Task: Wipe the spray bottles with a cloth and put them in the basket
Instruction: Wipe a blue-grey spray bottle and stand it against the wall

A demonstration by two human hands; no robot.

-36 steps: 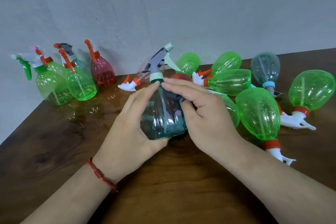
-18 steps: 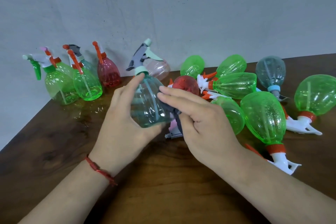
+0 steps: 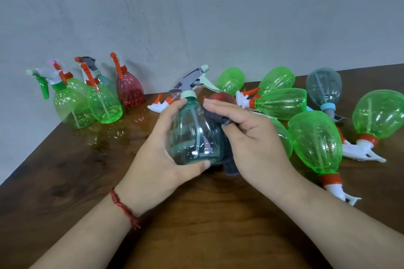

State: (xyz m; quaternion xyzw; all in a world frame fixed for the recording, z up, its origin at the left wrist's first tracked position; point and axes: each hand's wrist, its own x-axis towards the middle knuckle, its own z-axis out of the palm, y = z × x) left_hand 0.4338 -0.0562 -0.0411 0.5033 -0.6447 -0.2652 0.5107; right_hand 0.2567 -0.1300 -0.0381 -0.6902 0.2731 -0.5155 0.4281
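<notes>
Gripped teal spray bottle (image 3: pixel 194 137) upright in left hand (image 3: pixel 153 159), fingers (image 3: pixel 175 108) curled round its belly. Pinched dark grey cloth (image 3: pixel 229 165) in right hand (image 3: pixel 255 140), pressed against the bottle beside those fingers. Judged light, thin-walled, slick, easily dented; best held at belly or neck. Could not tell base contact with worktop (image 3: pixel 196 225). Saw little of the cloth, nothing of the basket.

A dark brown wooden table (image 3: pixel 65 181) meets a grey wall (image 3: pixel 196 17) with a few dark specks. A shiny patch (image 3: pixel 109 135) on the wood may be water. A red string bracelet (image 3: pixel 123 208) circles one wrist
</notes>
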